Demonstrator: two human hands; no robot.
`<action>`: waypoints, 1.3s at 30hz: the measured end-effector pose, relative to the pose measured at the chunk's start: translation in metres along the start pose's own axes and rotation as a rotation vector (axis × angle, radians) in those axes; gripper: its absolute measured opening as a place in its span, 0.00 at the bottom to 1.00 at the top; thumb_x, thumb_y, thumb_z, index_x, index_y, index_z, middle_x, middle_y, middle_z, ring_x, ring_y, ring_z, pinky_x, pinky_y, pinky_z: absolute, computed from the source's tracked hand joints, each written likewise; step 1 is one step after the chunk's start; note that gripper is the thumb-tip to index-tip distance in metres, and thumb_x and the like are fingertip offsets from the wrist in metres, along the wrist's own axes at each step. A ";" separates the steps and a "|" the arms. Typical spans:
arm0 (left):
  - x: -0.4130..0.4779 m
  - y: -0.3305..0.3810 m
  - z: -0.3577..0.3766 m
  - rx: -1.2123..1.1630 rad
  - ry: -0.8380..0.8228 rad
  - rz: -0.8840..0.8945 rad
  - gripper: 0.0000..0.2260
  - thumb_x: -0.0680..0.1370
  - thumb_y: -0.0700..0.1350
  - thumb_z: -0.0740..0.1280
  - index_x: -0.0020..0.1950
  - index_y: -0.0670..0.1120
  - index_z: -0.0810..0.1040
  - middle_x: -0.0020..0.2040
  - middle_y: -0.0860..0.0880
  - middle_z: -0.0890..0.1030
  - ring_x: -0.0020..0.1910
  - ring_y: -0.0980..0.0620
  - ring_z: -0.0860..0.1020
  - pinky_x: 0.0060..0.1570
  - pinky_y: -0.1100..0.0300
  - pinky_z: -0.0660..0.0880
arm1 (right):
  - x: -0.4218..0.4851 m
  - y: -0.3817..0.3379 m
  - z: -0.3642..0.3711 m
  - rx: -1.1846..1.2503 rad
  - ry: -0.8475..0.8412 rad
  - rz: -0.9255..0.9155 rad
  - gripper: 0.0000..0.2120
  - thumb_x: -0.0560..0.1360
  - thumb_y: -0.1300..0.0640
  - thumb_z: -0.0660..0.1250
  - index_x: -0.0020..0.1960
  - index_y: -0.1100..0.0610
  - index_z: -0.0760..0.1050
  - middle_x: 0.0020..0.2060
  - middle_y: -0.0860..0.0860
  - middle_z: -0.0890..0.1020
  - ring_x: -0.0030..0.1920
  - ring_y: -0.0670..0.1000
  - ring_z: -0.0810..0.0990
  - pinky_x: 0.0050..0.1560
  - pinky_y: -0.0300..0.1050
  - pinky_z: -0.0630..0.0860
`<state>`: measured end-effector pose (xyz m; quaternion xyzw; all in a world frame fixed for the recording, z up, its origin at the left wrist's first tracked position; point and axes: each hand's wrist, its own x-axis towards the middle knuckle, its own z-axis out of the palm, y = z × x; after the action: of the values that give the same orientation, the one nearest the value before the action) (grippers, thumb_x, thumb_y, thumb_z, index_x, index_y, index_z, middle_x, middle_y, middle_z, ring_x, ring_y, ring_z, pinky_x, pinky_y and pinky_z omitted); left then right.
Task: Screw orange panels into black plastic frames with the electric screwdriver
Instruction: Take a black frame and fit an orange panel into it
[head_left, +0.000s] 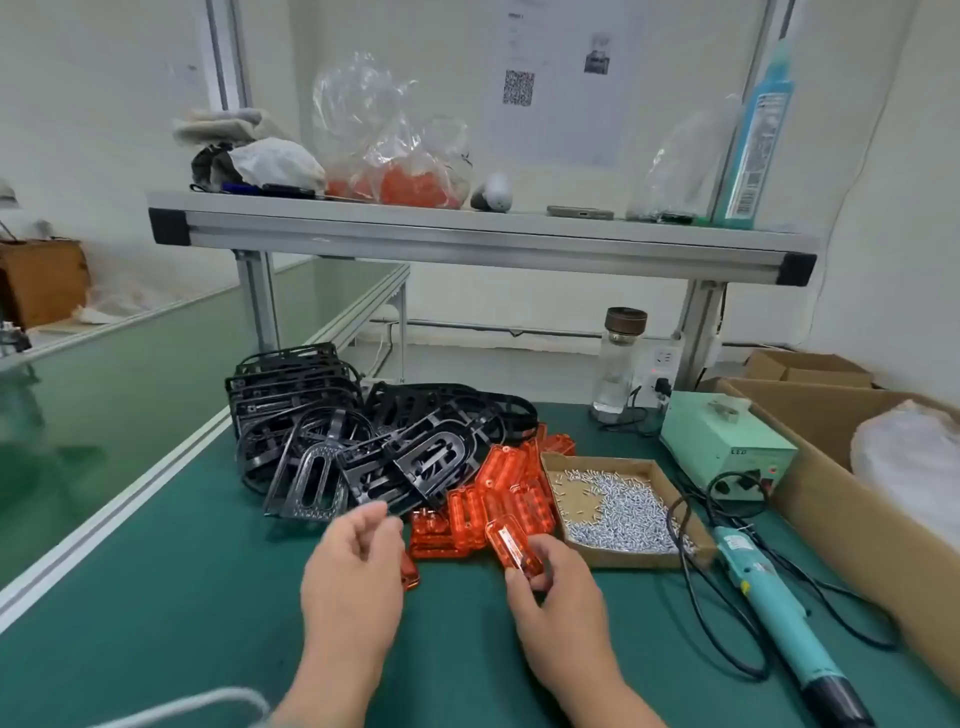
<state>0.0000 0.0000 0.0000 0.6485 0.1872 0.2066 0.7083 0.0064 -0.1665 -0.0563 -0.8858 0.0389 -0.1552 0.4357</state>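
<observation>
Green bench matting (156, 623) was shown under an orange panel (511, 545) pinched by the right hand (561, 597), the left hand (353, 566) held empty, fingers loosely apart, near the black frames (363, 447), from which one was probably best lifted singly.

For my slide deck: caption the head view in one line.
Right hand holds an orange panel; left hand hovers open by black frames; screwdriver idle.

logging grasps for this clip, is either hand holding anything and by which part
The right hand pinches one orange panel by its near end, between thumb and fingers; the far end sticks out free. The left hand holds nothing.
</observation>
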 end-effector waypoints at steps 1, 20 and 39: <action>0.012 -0.002 0.009 -0.052 0.011 -0.039 0.09 0.77 0.40 0.65 0.56 0.47 0.77 0.44 0.50 0.81 0.39 0.54 0.78 0.38 0.61 0.73 | 0.002 0.001 0.002 -0.027 -0.015 -0.012 0.22 0.76 0.48 0.67 0.67 0.49 0.69 0.56 0.44 0.73 0.47 0.40 0.75 0.47 0.27 0.68; 0.129 0.003 0.065 1.081 -0.165 0.401 0.22 0.78 0.52 0.63 0.71 0.49 0.67 0.63 0.44 0.71 0.60 0.43 0.71 0.55 0.50 0.71 | 0.005 -0.003 0.006 -0.256 -0.093 0.035 0.23 0.77 0.45 0.63 0.71 0.39 0.64 0.69 0.38 0.61 0.63 0.41 0.70 0.63 0.36 0.68; 0.102 0.050 -0.027 1.030 -0.253 0.735 0.05 0.70 0.45 0.72 0.44 0.53 0.83 0.32 0.58 0.78 0.31 0.59 0.75 0.31 0.64 0.68 | 0.007 0.001 -0.001 0.386 0.206 0.206 0.13 0.70 0.60 0.74 0.50 0.48 0.77 0.38 0.48 0.82 0.34 0.40 0.78 0.40 0.33 0.74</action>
<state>0.0695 0.0815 0.0474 0.9466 -0.0567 0.2415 0.2059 0.0132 -0.1695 -0.0550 -0.7569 0.1428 -0.2040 0.6043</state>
